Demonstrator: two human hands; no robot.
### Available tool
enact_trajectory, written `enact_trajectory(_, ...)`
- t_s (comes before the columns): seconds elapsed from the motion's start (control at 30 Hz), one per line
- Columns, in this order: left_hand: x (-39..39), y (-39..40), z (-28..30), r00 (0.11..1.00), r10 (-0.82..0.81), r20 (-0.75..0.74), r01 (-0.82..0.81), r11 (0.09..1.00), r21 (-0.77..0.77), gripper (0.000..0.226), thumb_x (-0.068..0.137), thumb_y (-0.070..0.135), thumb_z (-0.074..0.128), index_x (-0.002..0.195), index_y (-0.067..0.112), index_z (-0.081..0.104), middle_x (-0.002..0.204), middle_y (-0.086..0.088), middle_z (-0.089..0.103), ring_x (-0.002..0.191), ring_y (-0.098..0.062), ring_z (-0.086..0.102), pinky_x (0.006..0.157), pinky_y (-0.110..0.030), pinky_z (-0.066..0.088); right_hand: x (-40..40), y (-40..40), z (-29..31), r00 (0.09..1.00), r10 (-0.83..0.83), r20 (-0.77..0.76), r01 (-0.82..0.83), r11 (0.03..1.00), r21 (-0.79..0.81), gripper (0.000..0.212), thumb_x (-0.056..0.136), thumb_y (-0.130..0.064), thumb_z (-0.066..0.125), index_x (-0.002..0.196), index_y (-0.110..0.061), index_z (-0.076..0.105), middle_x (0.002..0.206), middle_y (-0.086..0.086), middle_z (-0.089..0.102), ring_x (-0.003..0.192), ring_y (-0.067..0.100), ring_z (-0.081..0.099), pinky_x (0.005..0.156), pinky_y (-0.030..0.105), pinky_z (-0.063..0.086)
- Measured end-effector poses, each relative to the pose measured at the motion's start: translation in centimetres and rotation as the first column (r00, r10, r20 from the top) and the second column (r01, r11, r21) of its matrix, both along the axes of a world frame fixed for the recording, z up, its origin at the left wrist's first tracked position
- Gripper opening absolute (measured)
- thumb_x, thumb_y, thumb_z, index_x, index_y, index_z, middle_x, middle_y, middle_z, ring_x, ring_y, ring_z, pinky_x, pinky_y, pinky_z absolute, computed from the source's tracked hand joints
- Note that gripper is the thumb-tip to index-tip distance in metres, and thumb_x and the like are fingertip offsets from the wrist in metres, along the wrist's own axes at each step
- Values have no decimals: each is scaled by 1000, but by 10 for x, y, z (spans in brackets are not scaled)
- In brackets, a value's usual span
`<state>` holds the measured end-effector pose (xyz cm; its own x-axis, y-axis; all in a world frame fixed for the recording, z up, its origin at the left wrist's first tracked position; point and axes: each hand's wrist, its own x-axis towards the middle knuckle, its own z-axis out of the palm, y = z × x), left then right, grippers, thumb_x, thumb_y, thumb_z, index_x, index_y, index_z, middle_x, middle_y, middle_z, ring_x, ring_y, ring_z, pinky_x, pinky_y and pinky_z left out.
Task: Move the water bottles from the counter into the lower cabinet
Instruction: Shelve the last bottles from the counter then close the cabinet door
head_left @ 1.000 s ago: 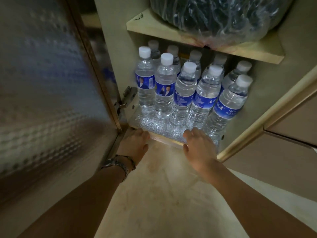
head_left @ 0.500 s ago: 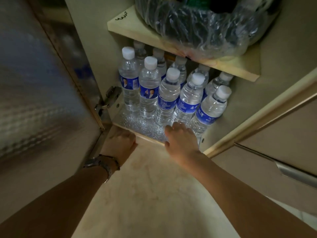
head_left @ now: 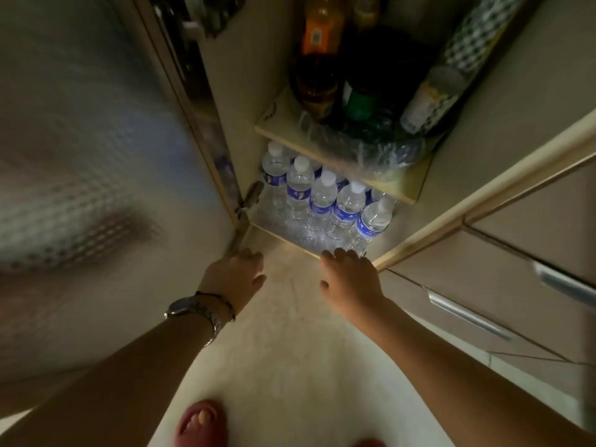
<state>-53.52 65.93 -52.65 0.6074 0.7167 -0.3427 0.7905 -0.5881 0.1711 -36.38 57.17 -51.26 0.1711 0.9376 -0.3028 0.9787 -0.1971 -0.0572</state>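
Several clear water bottles (head_left: 322, 201) with white caps and blue labels stand packed in rows on the bottom shelf of the lower cabinet (head_left: 277, 232). My left hand (head_left: 233, 277), with a metal watch on its wrist, hovers in front of the cabinet's lower left corner, fingers loose and holding nothing. My right hand (head_left: 350, 279) is in front of the shelf's front edge, just before the rightmost bottle (head_left: 371, 222), fingers spread, palm down, holding nothing. The counter is out of view.
The cabinet door (head_left: 96, 156) stands open on the left, with a patterned inner face. An upper shelf (head_left: 403, 191) carries a plastic bag, dark bottles and a roll. Drawers with metal handles (head_left: 467, 317) lie to the right. A foot in a red slipper (head_left: 201, 422) rests on the pale floor.
The view has pulled back and up from the cabinet, so more of the upper shelf and the floor shows. Both hands have drawn back a little from the shelf edge.
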Motion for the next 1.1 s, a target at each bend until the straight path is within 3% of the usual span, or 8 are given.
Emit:
enact_trajectory(0.07,-6,-8,35,1000,14,7,-14,1000,-6,31,93,33,48,115,12,52,117,-11,53,109,-30,51,71,-34,41,-3,-6,36,1000,0,5,0,1000,27,32,87,-23,58,114,-7,55,103,12,60,97,33,59,77,37,46)
enact_trajectory(0.2,-15,-20,109,999,42,25,-41,998,-40,30,92,33,49,114,13,53,115,-9,53,110,-27,49,74,-35,44,-9,-15,107,999,23,-28,-24,999,-24,34,94,-25,47,124,-9,46,117,11,55,108,30,53,84,36,42)
enact_trajectory(0.37,-18,-38,194,997,72,-1,-72,997,-38,27,93,34,45,115,19,52,113,-3,54,109,-20,50,77,-33,44,-18,-30,186,998,25,-51,-26,1000,-14,31,93,-27,51,119,-11,49,113,9,57,106,29,54,82,36,43)
enact_trajectory(0.5,-18,-56,253,991,128,22,-127,990,-53,24,93,33,45,111,20,54,113,-1,56,109,-19,49,81,-32,43,-18,-45,244,999,12,-40,-12,1000,6,33,61,-27,84,81,-11,63,73,8,62,65,26,63,54,31,46)
enact_trajectory(0.53,-18,-62,267,989,143,34,-141,988,-56,23,93,33,45,111,20,54,113,-1,56,109,-19,50,81,-33,43,-18,-49,258,1000,12,-26,-11,999,34,35,59,-29,85,81,-11,64,72,7,63,64,25,62,53,30,46)
enact_trajectory(0.67,-15,-90,317,976,211,64,-207,976,-61,23,94,31,45,110,18,55,114,-3,56,107,-21,53,81,-35,44,-14,-67,306,988,26,-150,-15,997,77,34,91,-32,53,121,-17,51,115,4,56,106,23,54,83,32,42)
enact_trajectory(1.0,-64,-117,371,924,299,238,-317,948,38,26,95,33,44,116,22,53,113,4,55,100,-13,54,78,-25,48,-58,-66,357,973,98,-210,-81,993,85,32,93,-32,52,120,-17,50,119,5,56,110,21,54,90,33,45)
enact_trajectory(1.1,-89,-107,379,921,240,305,-286,951,115,21,90,27,54,107,17,59,102,-2,61,88,-19,61,68,-29,52,-83,-60,364,967,106,-232,-74,987,140,29,93,-30,52,119,-17,52,118,3,57,108,19,55,89,30,44)
